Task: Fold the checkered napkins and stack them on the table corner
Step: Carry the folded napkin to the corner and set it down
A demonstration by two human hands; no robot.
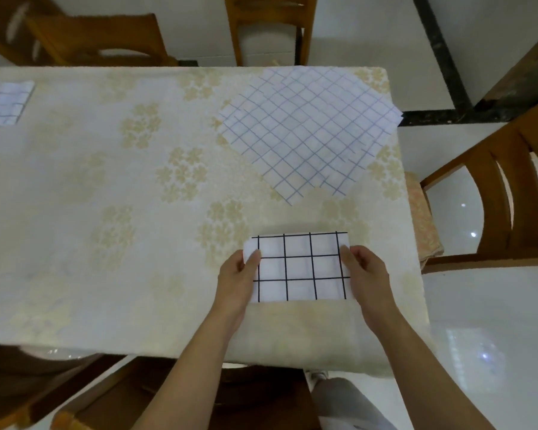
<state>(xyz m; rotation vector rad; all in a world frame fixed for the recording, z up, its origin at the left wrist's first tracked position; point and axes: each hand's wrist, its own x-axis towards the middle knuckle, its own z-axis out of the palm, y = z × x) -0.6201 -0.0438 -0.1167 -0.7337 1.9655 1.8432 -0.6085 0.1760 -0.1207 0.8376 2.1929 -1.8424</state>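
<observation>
A folded white napkin with a black grid (298, 268) sits near the table's front right. My left hand (239, 274) pinches its left edge, thumb on top. My right hand (365, 271) pinches its right edge the same way. Unfolded checkered napkins (308, 131), white with thin blue lines, lie spread as a loose pile at the far right of the table, one corner hanging past the edge. A folded napkin stack (7, 102) with faint blue lines rests on the far left corner.
The table (106, 181) wears a cream cloth with a floral print. Wooden chairs stand around it: far left (90, 38), far middle (271, 29), right (491, 206) and near front (106, 398). The floor is glossy white tile.
</observation>
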